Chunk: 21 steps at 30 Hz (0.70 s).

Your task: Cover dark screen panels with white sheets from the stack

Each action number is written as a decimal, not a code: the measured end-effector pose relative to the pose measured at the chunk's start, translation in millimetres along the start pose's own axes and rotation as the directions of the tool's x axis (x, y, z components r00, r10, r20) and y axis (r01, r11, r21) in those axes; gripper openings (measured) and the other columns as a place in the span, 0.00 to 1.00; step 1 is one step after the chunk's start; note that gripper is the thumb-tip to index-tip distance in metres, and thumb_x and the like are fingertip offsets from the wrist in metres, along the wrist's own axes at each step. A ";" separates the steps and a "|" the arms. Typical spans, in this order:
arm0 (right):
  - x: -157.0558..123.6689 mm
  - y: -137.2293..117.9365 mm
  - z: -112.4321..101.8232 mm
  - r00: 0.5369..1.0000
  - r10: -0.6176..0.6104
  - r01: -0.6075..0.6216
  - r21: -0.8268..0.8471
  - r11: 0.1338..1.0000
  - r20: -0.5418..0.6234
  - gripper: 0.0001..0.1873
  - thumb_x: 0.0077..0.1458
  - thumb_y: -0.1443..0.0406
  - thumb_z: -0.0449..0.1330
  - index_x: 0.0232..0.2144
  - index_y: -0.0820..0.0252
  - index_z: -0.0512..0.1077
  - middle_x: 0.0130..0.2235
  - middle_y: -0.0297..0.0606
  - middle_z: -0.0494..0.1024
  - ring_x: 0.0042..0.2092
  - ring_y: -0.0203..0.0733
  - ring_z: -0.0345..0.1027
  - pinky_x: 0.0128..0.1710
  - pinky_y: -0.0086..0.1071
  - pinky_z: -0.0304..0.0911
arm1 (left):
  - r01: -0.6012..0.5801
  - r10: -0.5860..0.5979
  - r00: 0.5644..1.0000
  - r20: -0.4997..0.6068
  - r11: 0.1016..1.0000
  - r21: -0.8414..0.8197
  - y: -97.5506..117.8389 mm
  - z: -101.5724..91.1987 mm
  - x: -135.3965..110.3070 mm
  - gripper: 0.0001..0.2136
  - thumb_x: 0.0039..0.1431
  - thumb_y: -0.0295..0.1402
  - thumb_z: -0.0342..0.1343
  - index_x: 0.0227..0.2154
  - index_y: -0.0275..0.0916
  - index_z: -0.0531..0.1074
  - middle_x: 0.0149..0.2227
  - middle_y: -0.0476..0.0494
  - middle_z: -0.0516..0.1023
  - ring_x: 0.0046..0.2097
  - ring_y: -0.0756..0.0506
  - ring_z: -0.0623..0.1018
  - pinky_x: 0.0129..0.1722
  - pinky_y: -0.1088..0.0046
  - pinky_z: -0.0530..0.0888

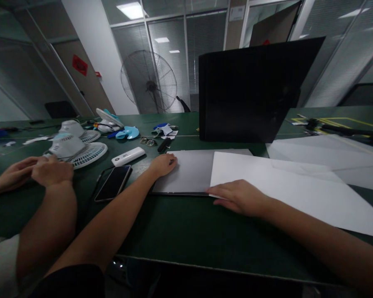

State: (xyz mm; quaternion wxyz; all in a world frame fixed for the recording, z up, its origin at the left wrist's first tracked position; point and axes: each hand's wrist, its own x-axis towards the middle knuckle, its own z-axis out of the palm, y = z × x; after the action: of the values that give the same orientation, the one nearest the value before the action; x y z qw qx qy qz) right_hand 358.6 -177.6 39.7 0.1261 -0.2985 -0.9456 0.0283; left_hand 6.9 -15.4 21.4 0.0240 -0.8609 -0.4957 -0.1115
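Note:
A flat grey slab point(189, 171) with a dark front edge, much like a closed laptop, lies on the green table. My left hand point(163, 164) rests on its left part with the fingers curled; a small dark thing shows at the fingertips, too little to name. A large white sheet of paper point(286, 182) covers the slab's right part and reaches off to the right. My right hand point(240, 198) grips the sheet's near left corner, fingers on top and thumb below the edge.
Left of me, a co-worker's hands point(51, 169) touch a white fan part point(66, 145). A phone point(113, 183), white power bank point(128, 157) and glasses point(148, 141) lie near my left forearm. Behind the slab stands a large black panel point(248, 95). More white paper point(332, 157) lies right.

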 end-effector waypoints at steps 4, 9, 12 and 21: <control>7.9 -11.1 2.5 0.982 -0.138 0.135 0.037 0.990 0.130 0.33 0.72 0.50 0.52 0.73 0.50 0.57 0.71 0.41 0.60 0.69 0.48 0.60 0.65 0.46 0.64 | 0.045 -0.045 0.999 -0.020 0.999 0.014 6.3 -2.4 0.0 0.20 0.72 0.42 0.45 0.45 0.42 0.82 0.53 0.40 0.83 0.52 0.37 0.82 0.55 0.63 0.75; 2.7 -3.9 -16.4 0.894 0.448 -0.426 -0.292 0.856 0.008 0.34 0.71 0.44 0.44 0.60 0.59 0.74 0.53 0.51 0.79 0.52 0.57 0.75 0.50 0.53 0.71 | 0.082 -0.080 0.996 -0.032 0.995 0.059 11.9 -2.7 1.0 0.19 0.72 0.40 0.46 0.43 0.39 0.82 0.48 0.38 0.84 0.47 0.38 0.83 0.51 0.65 0.76; 2.5 -0.9 -19.5 0.728 0.684 -0.611 -0.411 0.676 0.044 0.41 0.69 0.39 0.40 0.47 0.62 0.80 0.39 0.52 0.80 0.39 0.55 0.76 0.38 0.49 0.72 | 0.102 -0.100 0.994 -0.033 0.990 0.095 11.0 -1.0 2.7 0.15 0.69 0.35 0.49 0.46 0.39 0.81 0.49 0.38 0.84 0.49 0.38 0.82 0.51 0.66 0.76; 4.8 -3.2 -0.4 0.925 0.321 -0.325 -0.013 0.946 0.202 0.43 0.67 0.38 0.48 0.72 0.56 0.61 0.72 0.48 0.57 0.71 0.61 0.54 0.69 0.58 0.54 | 0.090 -0.084 0.994 -0.075 0.993 0.082 12.6 1.6 3.1 0.20 0.74 0.41 0.44 0.42 0.39 0.81 0.45 0.37 0.84 0.48 0.37 0.82 0.51 0.64 0.75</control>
State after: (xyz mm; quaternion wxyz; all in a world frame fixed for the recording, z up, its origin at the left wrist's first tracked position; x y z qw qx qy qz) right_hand 353.1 -177.5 41.6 0.0265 -0.4444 -0.8910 0.0886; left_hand 19.5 -19.0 21.4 0.0735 -0.8323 -0.5358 -0.1222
